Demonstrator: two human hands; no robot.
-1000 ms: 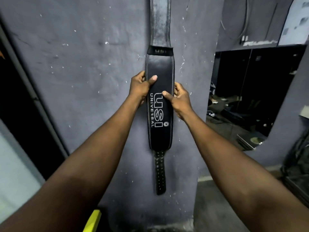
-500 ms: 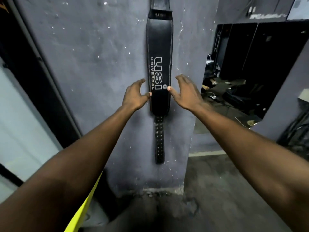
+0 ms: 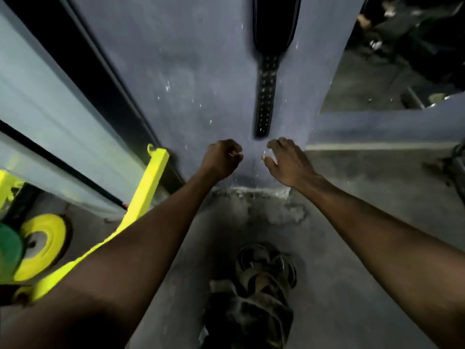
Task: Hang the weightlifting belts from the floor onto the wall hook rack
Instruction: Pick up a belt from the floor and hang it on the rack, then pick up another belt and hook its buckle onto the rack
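Black belt (image 3: 273,34) is hanging top centre. Left grip (image 3: 222,157) is hovering curled on nothing, right grip (image 3: 284,159) loosely spread, empty. Another belt (image 3: 254,293) is lying bottom centre on the floor (image 3: 352,248); I'd be grabbing its buckle end firmly.

A black leather belt (image 3: 266,102) hangs flat against the grey wall (image 3: 201,71). Its wide part runs out of the top of view, and its narrow tongue with rows of punched holes points straight down. On the floor (image 3: 352,222) below lies a heap of coiled belts (image 3: 259,290), dark and olive, blurred.
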